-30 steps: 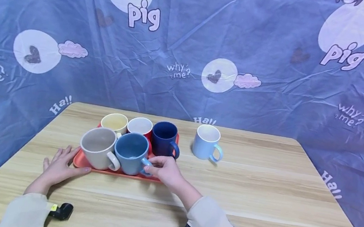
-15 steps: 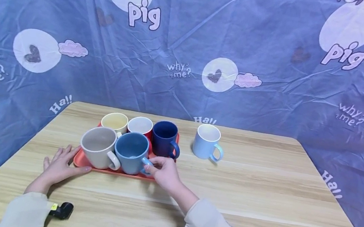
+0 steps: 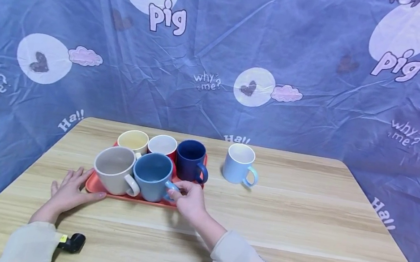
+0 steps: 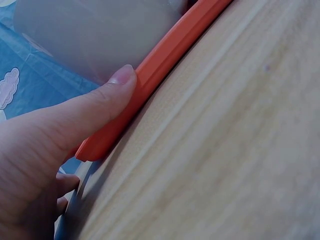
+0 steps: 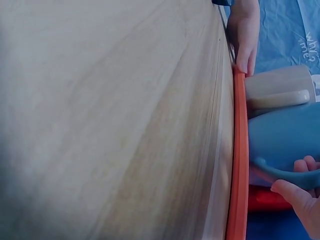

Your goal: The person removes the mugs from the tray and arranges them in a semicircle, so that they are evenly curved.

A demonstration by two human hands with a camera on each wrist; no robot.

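On an orange-red tray (image 3: 94, 186) several mugs stand upright and close together. My right hand (image 3: 192, 201) pinches the handle of the blue mug (image 3: 150, 183) at the tray's front, thumb and fingers meeting on it in the right wrist view. Beside that mug stands a light grey mug (image 3: 111, 175). At the tray's front left corner lies my left hand (image 3: 71, 194), fingers spread and its thumb (image 4: 107, 95) against the rim. Behind are a pale yellow mug (image 3: 133, 141), a red mug with a white inside (image 3: 163, 144) and a dark blue mug (image 3: 189, 164).
A light blue mug (image 3: 238, 167) stands alone on the wooden table (image 3: 301, 226), right of the tray, its handle pointing right. A blue printed cloth (image 3: 216, 37) hangs behind and on both sides of the table.
My right forearm has shifted slightly left and lower behind the same handle grip. The mugs, the tray and my left hand look unmoved.
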